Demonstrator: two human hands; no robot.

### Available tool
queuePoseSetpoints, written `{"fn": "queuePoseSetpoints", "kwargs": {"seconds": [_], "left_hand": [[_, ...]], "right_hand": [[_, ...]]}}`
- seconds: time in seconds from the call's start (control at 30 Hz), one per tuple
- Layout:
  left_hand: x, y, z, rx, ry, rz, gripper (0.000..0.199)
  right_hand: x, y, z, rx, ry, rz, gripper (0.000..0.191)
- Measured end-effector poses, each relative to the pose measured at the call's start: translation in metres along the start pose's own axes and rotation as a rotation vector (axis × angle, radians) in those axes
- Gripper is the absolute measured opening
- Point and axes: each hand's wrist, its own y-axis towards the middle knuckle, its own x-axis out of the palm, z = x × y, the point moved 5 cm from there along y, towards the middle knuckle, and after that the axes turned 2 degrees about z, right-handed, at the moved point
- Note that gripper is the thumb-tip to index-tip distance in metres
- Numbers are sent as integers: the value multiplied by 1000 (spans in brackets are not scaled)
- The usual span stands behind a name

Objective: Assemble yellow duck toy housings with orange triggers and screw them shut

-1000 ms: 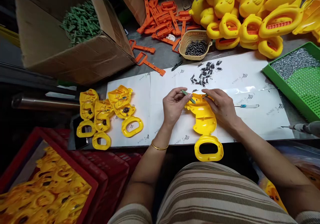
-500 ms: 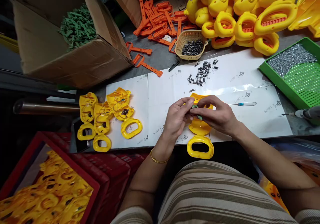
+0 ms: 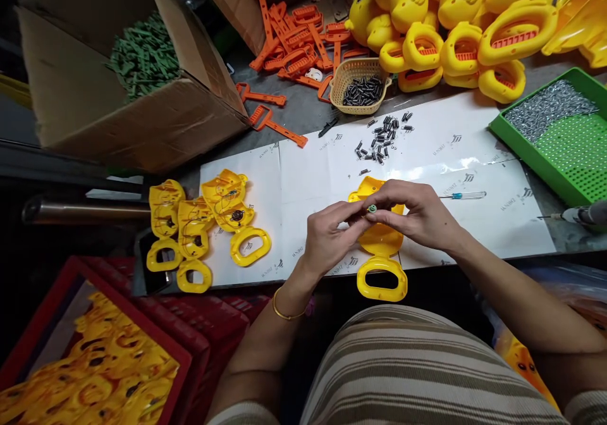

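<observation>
Both hands meet over a yellow plastic shell half (image 3: 382, 238), whose ring handle hangs past the table's front edge. Between the fingertips is a small green plastic part (image 3: 372, 209), seen nearly end-on and mostly hidden. My left hand (image 3: 331, 232) pinches it from the left, thumb and forefinger closed. From the other side, my right hand (image 3: 411, 209) pinches it too, with thumb below and fingers above. Behind the hands several black springs (image 3: 384, 135) lie loose on the white sheet (image 3: 313, 191).
At left lie several yellow shell halves (image 3: 227, 200) with wires. A carton (image 3: 142, 121) holds green parts. Orange handles (image 3: 275, 124), a spring basket (image 3: 360, 107), and yellow duck bodies (image 3: 455, 1) stand behind. A screwdriver (image 3: 467, 195), green screw tray (image 3: 569, 159) and power driver (image 3: 585, 214) are at right.
The green part has turned between my fingers and now faces me end-on. My left hand has shifted slightly left and down, its wrist lower; the right hand's fingers have closed in over the part.
</observation>
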Motion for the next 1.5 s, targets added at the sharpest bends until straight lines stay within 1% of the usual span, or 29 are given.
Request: {"fn": "queuePoseSetpoints", "kwargs": {"seconds": [0.03,0.07,0.13,0.17,0.2,0.23,0.27,0.33,0.43,0.47,0.53,0.63,0.77,0.9,0.97,1.17,1.33,1.5], "left_hand": [[-2,0,-6,-57,-29,27,15],[-4,1,-14,-138,-71,55,16],[-6,3,-30,-307,-168,96,22],[-5,4,-37,-362,-201,103,25],[-4,7,-42,-384,-215,103,25],[-2,10,-46,-378,-211,105,23],[0,14,-48,-350,-191,110,20],[4,21,-48,-237,-114,117,15],[12,26,-46,-41,34,82,11],[14,25,-47,5,82,74,10],[14,22,-49,55,169,85,10],[11,17,-52,89,246,107,12],[10,14,-52,118,231,60,12],[6,14,-49,142,209,70,10],[5,14,-49,149,215,52,10],[5,15,-49,213,270,-42,10],[5,17,-51,238,311,-168,13],[7,15,-55,286,309,-295,19]], "right_hand": [[-3,-1,0,-13,-22,9,27],[-7,-3,2,-9,-76,51,36],[-15,-10,10,63,-281,160,51],[-16,-16,17,119,-402,193,53],[-16,-21,23,177,-507,195,53],[-13,-26,29,228,-584,168,53],[-9,-31,35,267,-630,129,52],[0,-38,41,301,-660,72,51],[8,-42,44,321,-654,37,48],[10,-42,45,326,-645,27,47],[12,-43,45,326,-630,18,45],[14,-45,46,309,-620,27,44],[17,-47,48,306,-615,29,44],[19,-48,49,306,-626,17,45],[19,-48,48,304,-639,8,44],[22,-44,44,292,-667,-30,43],[25,-42,44,290,-668,-65,43],[24,-40,43,281,-591,-31,41]]}}
